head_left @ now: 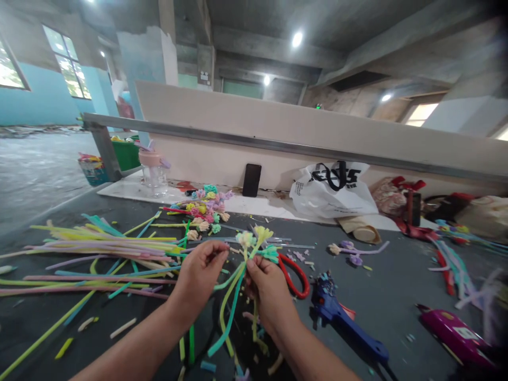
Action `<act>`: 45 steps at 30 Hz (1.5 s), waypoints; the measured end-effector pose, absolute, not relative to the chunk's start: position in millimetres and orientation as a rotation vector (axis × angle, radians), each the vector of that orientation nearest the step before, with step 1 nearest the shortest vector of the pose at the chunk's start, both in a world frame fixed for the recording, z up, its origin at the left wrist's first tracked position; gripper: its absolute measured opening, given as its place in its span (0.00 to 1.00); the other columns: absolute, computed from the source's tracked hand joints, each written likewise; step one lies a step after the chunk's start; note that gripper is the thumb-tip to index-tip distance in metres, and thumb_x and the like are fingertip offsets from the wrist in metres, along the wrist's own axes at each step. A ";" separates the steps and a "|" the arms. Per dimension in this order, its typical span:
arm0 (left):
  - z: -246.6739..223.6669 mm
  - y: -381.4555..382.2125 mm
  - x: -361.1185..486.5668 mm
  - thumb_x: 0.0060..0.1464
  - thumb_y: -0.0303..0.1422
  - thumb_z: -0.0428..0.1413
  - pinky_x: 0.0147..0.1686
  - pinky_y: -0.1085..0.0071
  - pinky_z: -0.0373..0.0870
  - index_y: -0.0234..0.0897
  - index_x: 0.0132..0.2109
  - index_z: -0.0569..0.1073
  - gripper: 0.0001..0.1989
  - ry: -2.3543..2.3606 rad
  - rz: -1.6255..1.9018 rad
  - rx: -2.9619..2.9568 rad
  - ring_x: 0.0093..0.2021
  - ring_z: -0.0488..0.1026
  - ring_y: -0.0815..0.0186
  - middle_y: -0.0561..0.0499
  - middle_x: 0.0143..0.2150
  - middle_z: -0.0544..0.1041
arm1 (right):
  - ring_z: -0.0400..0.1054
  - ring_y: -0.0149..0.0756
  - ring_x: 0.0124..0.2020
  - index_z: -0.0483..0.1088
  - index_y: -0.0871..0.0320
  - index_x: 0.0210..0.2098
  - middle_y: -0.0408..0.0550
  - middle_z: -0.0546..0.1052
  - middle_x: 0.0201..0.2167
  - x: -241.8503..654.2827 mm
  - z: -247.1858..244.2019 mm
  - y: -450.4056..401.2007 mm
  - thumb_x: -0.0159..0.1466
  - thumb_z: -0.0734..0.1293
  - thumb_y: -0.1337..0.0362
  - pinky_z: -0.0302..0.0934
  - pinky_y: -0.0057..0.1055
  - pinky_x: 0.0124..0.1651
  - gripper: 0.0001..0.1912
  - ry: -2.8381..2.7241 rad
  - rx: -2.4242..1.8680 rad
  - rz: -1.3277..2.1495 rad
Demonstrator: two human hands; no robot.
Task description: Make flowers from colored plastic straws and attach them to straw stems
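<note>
At a dark worktable, two bare hands around a small bunch of fuzzy flowers

Near the middle of the dark tabletop (381, 291), the flower bunch (243, 264) is raised upright, its green and yellow-green stems fanning downward beneath pale cream, yellow and turquoise blooms. The right hand (270, 291) is closed on it, thumb and fingers pinching the stems just below the blooms. The left hand (198, 278) is just beside the stems, thumb and forefinger tips brought together; whether something thin is between them cannot be told.

To the left lies a loose pile of fuzzy stems (119, 247) in yellow, pink, lilac and blue. Behind the hands is a heap of small colorful flowers (206, 203). Just right of the right hand are red scissor handles (305, 283), then a blue glue gun (345, 320), with a magenta tool (450, 328) farther right. Beyond the glue gun lies a lilac flower sprig (367, 251).

Along the back, a clear cup with a pink lid (154, 172), a black phone (251, 180) standing upright and a white bag (333, 193) are lined up before a pale panel (214, 156). Small scraps are scattered about the tabletop.
</note>
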State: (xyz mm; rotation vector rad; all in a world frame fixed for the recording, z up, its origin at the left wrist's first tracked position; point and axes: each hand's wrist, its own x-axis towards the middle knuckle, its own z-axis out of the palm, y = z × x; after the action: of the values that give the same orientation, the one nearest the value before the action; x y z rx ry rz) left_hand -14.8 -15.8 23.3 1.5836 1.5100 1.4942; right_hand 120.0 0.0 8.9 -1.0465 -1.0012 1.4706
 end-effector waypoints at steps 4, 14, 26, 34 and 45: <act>28.8 -30.9 -11.2 0.54 0.27 0.50 0.44 0.70 0.65 0.36 0.37 0.72 0.07 1.432 1.627 2.195 0.40 0.70 0.66 0.49 0.36 0.75 | 0.55 0.24 0.13 0.63 0.59 0.22 0.36 0.65 0.12 123.8 10.1 3.2 0.49 0.70 0.56 0.50 0.22 0.17 0.15 -0.919 -1.003 1.427; 15.3 -31.7 4.4 0.57 0.26 0.47 0.41 0.65 0.68 0.37 0.39 0.71 0.09 1.491 1.483 2.424 0.37 0.70 0.63 0.48 0.36 0.75 | 0.60 0.25 0.19 0.67 0.60 0.22 0.37 0.69 0.17 113.3 7.8 -5.9 0.45 0.74 0.62 0.54 0.23 0.25 0.13 -0.778 -0.811 1.596; 12.2 -30.8 12.8 0.52 0.26 0.51 0.35 0.70 0.66 0.37 0.31 0.74 0.07 1.530 1.534 1.823 0.32 0.70 0.67 0.52 0.29 0.75 | 0.65 0.28 0.23 0.70 0.59 0.23 0.39 0.73 0.20 119.4 18.2 -8.5 0.43 0.75 0.66 0.57 0.25 0.29 0.11 -0.718 -0.840 1.589; 21.1 -27.6 13.5 0.45 0.31 0.57 0.29 0.74 0.64 0.32 0.29 0.73 0.05 1.272 1.409 1.112 0.27 0.68 0.69 0.52 0.26 0.75 | 0.66 0.32 0.28 0.72 0.57 0.24 0.40 0.74 0.22 118.2 4.1 -0.7 0.40 0.76 0.66 0.59 0.29 0.34 0.12 -0.755 -0.861 1.430; 28.6 -27.0 5.7 0.28 0.34 0.66 0.21 0.78 0.54 0.29 0.26 0.73 0.16 0.966 1.308 0.701 0.19 0.61 0.76 0.55 0.18 0.70 | 0.64 0.29 0.25 0.72 0.57 0.23 0.37 0.72 0.20 116.5 4.5 1.6 0.39 0.76 0.67 0.59 0.28 0.32 0.12 -0.758 -0.793 1.480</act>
State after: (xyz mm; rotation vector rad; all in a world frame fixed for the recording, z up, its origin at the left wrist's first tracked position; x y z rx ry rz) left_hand 5.7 -27.0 28.6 0.7011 0.9655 1.3079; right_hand 116.5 1.6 4.5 -0.7926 -0.7578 1.4797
